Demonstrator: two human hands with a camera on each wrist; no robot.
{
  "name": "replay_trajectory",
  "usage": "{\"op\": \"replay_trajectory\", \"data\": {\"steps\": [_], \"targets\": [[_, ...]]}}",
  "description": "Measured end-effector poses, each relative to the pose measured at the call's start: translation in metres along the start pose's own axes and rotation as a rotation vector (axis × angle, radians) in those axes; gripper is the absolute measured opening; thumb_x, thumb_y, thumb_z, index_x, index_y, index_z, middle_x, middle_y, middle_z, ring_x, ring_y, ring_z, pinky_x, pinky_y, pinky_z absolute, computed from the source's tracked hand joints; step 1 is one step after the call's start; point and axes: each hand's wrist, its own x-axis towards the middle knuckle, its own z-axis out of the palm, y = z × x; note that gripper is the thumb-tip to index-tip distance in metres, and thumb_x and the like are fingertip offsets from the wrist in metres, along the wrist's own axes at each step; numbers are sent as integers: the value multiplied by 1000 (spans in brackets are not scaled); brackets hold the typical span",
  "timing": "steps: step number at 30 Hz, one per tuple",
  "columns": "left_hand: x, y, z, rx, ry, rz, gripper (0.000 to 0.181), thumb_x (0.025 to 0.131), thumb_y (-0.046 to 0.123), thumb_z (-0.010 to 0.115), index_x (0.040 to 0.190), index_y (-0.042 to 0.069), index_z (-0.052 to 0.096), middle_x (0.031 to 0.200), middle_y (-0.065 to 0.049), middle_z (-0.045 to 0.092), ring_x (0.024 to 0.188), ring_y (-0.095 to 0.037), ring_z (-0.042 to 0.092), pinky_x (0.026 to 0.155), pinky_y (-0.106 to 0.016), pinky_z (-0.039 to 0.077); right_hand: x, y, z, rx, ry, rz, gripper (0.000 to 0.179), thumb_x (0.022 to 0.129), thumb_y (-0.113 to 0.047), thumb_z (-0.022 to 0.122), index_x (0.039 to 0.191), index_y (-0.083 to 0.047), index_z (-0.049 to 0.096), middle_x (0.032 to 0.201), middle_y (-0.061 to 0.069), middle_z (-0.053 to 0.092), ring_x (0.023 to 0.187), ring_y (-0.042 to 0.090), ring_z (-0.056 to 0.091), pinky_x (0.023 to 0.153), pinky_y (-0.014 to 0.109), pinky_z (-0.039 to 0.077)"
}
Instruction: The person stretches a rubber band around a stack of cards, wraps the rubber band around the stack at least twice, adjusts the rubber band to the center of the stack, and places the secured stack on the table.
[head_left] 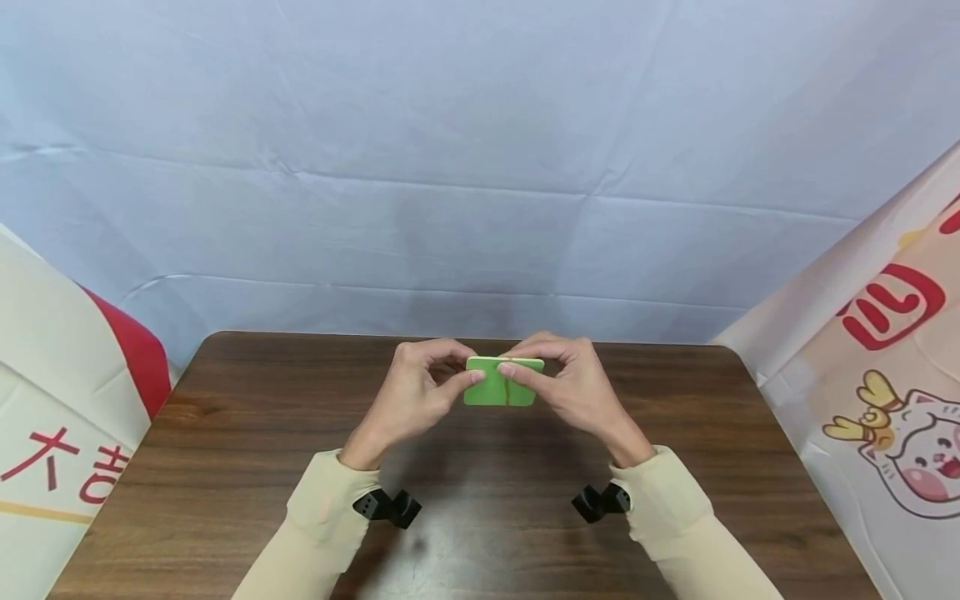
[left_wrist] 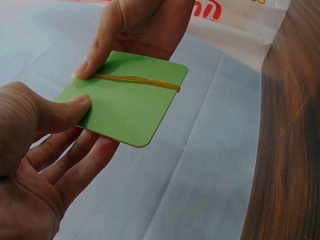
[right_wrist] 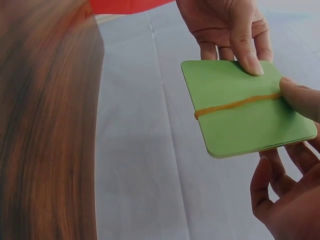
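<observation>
A thin stack of green cards [head_left: 486, 390] with rounded corners is held up above the table by both hands. Around it runs a tan rubber band [left_wrist: 135, 80], lying across the face nearer the right-hand side. My left hand [head_left: 416, 389] pinches the stack's left end, thumb on the green face and fingers behind. My right hand [head_left: 573, 385] grips the other end, its thumb tip beside the band. In the right wrist view the layered edge of the green cards [right_wrist: 235, 107] shows. The cards' far face is hidden.
A dark wooden table [head_left: 480, 517] lies beneath the hands. Behind it hangs a pale blue-white cloth [head_left: 480, 167]. Printed cloths stand at the left [head_left: 60, 400] and right [head_left: 885, 375]. Small black devices sit at both wrists.
</observation>
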Motion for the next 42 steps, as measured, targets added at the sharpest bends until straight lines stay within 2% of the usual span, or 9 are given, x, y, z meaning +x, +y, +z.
{"op": "replay_trajectory", "data": {"steps": [7,16,25,30,35,38,42], "targets": [[3,1,2,17,0,40,7,88,1,78,93,6,75,83,-1,72,63,-12,65,53,-27,55,2,-3,1,-33,17,13,6,88,-17,83,93,-14,83,92,0,73,95,19,65,74,41,59],[4,3,3,22,-10,51,7,89,1,77,95,6,76,85,-3,73,64,-13,67,55,-29,56,4,-4,3,-51,10,11,7,89,-19,82,95,-18,83,91,-2,74,93,18,64,75,41,55],[3,5,1,-26,9,-6,7,88,1,79,94,4,76,85,-4,74,67,-16,70,58,-32,59,2,-8,2,-41,30,25,13,87,-19,83,100,-17,83,97,0,74,96,18,66,75,36,57],[3,6,-1,-74,21,-79,8,87,1,79,95,2,75,85,-7,75,67,-17,70,58,-30,58,2,-5,-1,-43,25,20,17,87,-21,84,103,-18,82,100,-1,74,99,18,66,84,36,54],[4,7,-4,-132,45,-150,10,87,-2,79,96,-1,75,88,-11,75,74,-19,72,62,-31,60,0,0,-5,-33,35,31,12,87,-20,84,97,-16,81,98,-1,73,91,21,67,75,33,56],[4,7,-5,-159,50,-163,11,87,-4,78,97,-3,74,90,-13,74,78,-20,73,67,-33,61,-2,2,-6,-31,29,38,9,87,-19,83,95,-15,80,96,1,73,85,23,67,67,32,55],[6,7,-8,-185,56,-172,12,86,-6,77,97,-5,74,90,-15,74,80,-21,73,71,-34,61,-6,7,-8,-17,2,63,13,86,-17,84,99,-14,80,96,3,72,83,24,67,68,33,56]]}}
